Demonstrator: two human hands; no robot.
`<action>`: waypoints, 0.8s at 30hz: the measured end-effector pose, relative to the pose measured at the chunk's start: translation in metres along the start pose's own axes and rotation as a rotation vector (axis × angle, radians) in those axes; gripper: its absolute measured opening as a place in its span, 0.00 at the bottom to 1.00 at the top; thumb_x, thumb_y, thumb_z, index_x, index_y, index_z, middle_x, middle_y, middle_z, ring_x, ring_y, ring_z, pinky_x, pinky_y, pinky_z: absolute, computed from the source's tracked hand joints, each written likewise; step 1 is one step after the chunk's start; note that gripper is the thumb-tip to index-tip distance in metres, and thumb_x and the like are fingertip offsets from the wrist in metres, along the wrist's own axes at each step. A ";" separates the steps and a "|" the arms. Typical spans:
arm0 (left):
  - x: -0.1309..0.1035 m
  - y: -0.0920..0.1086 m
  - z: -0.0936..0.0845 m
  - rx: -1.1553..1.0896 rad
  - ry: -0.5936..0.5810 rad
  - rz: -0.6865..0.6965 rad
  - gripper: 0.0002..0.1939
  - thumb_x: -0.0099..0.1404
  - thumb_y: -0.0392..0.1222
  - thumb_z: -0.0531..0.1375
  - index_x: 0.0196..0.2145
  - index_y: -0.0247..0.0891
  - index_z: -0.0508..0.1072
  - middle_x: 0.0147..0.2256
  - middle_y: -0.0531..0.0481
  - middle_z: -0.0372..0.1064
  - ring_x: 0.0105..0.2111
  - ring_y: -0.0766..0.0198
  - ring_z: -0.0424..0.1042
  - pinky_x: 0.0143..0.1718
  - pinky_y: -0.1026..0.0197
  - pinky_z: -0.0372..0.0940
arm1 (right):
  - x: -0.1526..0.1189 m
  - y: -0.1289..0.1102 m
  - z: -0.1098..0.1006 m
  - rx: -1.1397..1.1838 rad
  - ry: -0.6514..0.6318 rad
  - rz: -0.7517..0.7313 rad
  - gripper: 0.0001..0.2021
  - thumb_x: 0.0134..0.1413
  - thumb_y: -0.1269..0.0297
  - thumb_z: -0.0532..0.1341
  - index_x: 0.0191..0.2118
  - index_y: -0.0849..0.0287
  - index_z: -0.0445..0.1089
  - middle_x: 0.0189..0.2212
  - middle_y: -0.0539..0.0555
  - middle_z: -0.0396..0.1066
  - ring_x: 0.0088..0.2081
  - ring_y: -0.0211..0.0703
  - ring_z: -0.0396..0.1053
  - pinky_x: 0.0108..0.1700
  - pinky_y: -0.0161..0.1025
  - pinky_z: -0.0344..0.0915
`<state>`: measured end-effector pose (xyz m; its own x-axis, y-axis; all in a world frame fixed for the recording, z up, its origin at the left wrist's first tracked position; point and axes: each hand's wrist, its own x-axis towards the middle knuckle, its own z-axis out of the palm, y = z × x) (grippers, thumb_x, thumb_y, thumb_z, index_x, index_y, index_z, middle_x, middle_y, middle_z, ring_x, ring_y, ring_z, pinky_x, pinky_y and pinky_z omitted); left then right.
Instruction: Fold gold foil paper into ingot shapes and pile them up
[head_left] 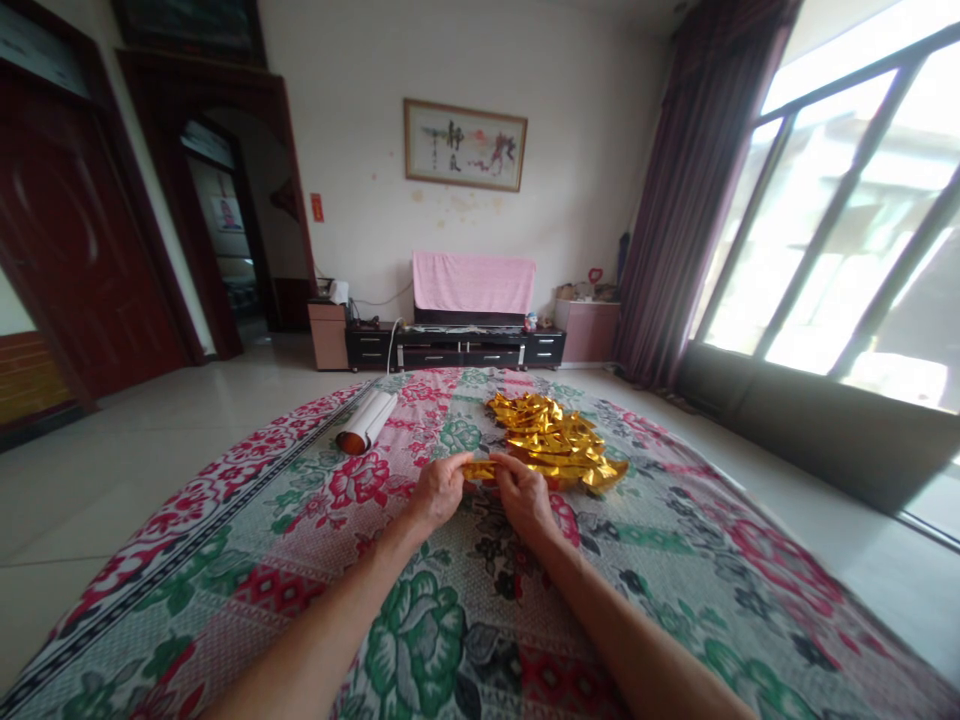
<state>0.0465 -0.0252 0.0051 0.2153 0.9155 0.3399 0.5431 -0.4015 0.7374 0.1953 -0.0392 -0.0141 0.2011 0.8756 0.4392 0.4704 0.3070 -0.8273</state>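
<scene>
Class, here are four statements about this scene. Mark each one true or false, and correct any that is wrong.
1. The left hand and right hand both hold one shiny gold foil strip. True.
2. The crumpled gold foil pile lies left of the white cylindrical roll. False: it lies to the right.
3. A pink cloth hangs above the low black cabinet. True.
4. The purple curtain covers the whole window. False: it hangs at one side.
</scene>
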 end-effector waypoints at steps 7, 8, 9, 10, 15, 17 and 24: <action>0.002 -0.004 0.000 -0.065 -0.014 -0.003 0.20 0.59 0.34 0.47 0.46 0.36 0.72 0.42 0.47 0.72 0.39 0.63 0.72 0.40 0.63 0.66 | 0.000 -0.001 -0.001 -0.009 -0.002 -0.013 0.17 0.50 0.61 0.52 0.41 0.58 0.73 0.31 0.53 0.75 0.31 0.42 0.72 0.34 0.36 0.68; 0.002 -0.004 0.000 -0.075 -0.014 -0.008 0.20 0.60 0.35 0.48 0.46 0.36 0.72 0.41 0.47 0.73 0.39 0.62 0.72 0.40 0.64 0.66 | 0.000 -0.001 -0.001 -0.015 -0.001 -0.014 0.17 0.50 0.61 0.52 0.41 0.58 0.73 0.31 0.53 0.75 0.30 0.42 0.72 0.34 0.36 0.68; 0.001 -0.004 0.000 -0.083 -0.013 -0.011 0.19 0.60 0.37 0.48 0.46 0.37 0.71 0.40 0.47 0.73 0.40 0.62 0.72 0.39 0.64 0.66 | 0.000 -0.001 -0.001 -0.018 0.001 -0.012 0.17 0.50 0.61 0.52 0.41 0.59 0.73 0.31 0.53 0.75 0.30 0.42 0.72 0.35 0.36 0.68; 0.001 -0.004 0.000 -0.091 -0.012 -0.012 0.19 0.60 0.37 0.48 0.46 0.37 0.71 0.40 0.47 0.73 0.40 0.62 0.72 0.39 0.64 0.66 | 0.000 -0.001 -0.001 -0.018 0.001 -0.008 0.17 0.50 0.61 0.52 0.41 0.59 0.73 0.30 0.53 0.75 0.30 0.42 0.72 0.35 0.36 0.68; 0.001 -0.006 0.002 -0.124 -0.010 -0.014 0.19 0.60 0.37 0.49 0.46 0.39 0.71 0.40 0.46 0.73 0.39 0.61 0.72 0.38 0.63 0.66 | -0.001 -0.005 -0.002 -0.034 -0.006 -0.007 0.17 0.50 0.62 0.51 0.41 0.60 0.73 0.28 0.53 0.75 0.29 0.42 0.72 0.35 0.36 0.67; 0.001 -0.007 0.003 -0.157 -0.014 -0.031 0.18 0.60 0.37 0.50 0.46 0.39 0.72 0.40 0.46 0.73 0.39 0.61 0.72 0.37 0.63 0.67 | -0.001 -0.005 -0.002 -0.046 -0.006 -0.020 0.16 0.50 0.63 0.52 0.40 0.60 0.73 0.28 0.53 0.75 0.28 0.42 0.71 0.35 0.36 0.67; 0.003 -0.004 0.005 -0.509 -0.078 -0.214 0.20 0.59 0.34 0.49 0.49 0.36 0.68 0.40 0.46 0.72 0.28 0.65 0.73 0.25 0.66 0.66 | 0.000 0.000 -0.001 0.010 -0.016 -0.022 0.16 0.50 0.61 0.53 0.40 0.58 0.73 0.30 0.52 0.75 0.30 0.41 0.71 0.34 0.35 0.67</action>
<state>0.0487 -0.0203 0.0001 0.2136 0.9693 0.1219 0.1249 -0.1509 0.9806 0.1966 -0.0396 -0.0136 0.1767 0.8747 0.4513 0.4659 0.3295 -0.8212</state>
